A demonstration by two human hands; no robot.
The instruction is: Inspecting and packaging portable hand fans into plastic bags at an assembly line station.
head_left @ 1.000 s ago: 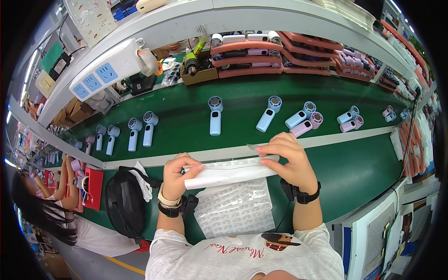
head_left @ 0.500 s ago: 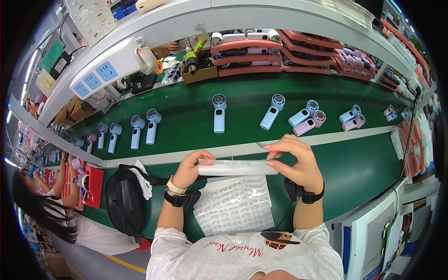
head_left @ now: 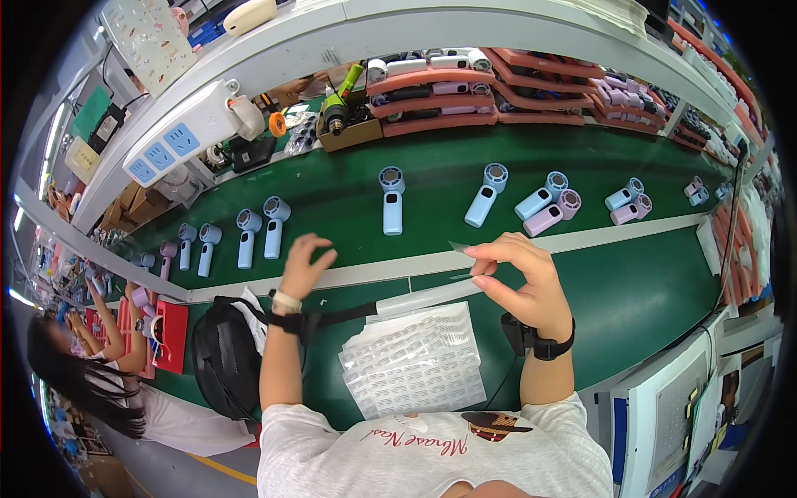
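Right hand [head_left: 523, 270] pinching the right end of a long folded white strip [head_left: 432, 296] between thumb and fingers; a small translucent tab [head_left: 457, 247] juts out at the same fingertips; strip lies level above the table [head_left: 639, 324], its left end meeting, in this view, a black strap [head_left: 349, 314]; left hand [head_left: 307, 264] empty, thumb and fingers spread, above the pale rail [head_left: 573, 241], well apart from the strip; just below the strip, overlapping printed label sheets [head_left: 415, 365] lie on the table. Containers: black bag [head_left: 222, 357], left of the sheets, contents hidden, white cloth [head_left: 253, 322] beside it; red bin [head_left: 173, 344] farther left, near a co-worker [head_left: 91, 373], with a white item at its side, whether inside or against it cannot be told; cardboard box [head_left: 353, 138] beyond the rail, small dark parts inside, a green-and-black power tool [head_left: 335, 114] at its left edge; stacked pink trays [head_left: 440, 124] to its right, holding white, lilac and dark devices, lower layers partly hidden. Between rail and trays, pale blue fans [head_left: 392, 214] and lilac fans [head_left: 544, 220] lie spaced along a green surface [head_left: 332, 187], the lilac ones mostly beside blue ones.
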